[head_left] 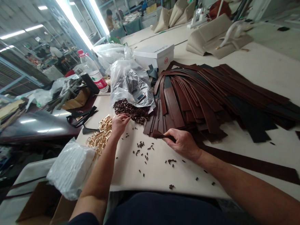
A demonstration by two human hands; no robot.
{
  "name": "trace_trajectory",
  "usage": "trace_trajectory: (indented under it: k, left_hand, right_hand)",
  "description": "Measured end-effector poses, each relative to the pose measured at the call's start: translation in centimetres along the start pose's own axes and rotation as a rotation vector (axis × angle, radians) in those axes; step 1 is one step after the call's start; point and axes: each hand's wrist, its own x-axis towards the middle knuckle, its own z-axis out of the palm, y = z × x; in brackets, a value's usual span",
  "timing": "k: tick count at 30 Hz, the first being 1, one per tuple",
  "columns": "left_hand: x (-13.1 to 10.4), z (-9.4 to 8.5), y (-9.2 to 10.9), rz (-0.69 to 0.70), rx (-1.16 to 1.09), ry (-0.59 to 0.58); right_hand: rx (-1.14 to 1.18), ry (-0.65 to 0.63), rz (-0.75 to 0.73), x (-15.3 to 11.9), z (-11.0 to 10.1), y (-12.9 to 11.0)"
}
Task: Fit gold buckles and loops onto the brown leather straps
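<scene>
My right hand is closed round a dark brown leather strap, gripping it close to its tapered end. The strap's long tail lies behind the hand across the table to the right. At the near edge of a heap of small dark brown leather loops, my left hand has its fingertips pinched together. Whatever sits between those fingertips is too small to make out. Just left of that hand is a pile of gold-coloured metal rings. Small dark bits lie scattered between the two hands.
A large fan of brown leather straps covers the table beyond my right hand. Behind the loops stand a plastic bag, a white box and a water bottle. A white wrapped bundle sits at the left edge.
</scene>
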Motion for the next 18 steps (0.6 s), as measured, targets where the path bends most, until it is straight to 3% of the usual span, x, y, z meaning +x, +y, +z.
trace_trajectory:
  k: [3,7,12,18]
  left_hand:
    - [-2.3,0.7,1.4,-0.182,-0.513,-0.015]
    - [-6.1,2.4,4.3,-0.362,-0.958,-0.198]
    - [-8.7,4.6,6.9,-0.435,-1.102,-0.386]
    - [-9.3,5.1,7.5,-0.398,-1.111,-0.497]
  right_hand:
    - [-0.002,0.021,-0.019,0.0,0.0,0.0]
    - [-0.023,0.062,-0.027,0.0,-0.1,-0.1]
    - [-0.043,0.102,0.001,0.1,-0.5,-0.3]
    - [-0.101,0.113,0.035,0.2,-0.7,-0.3]
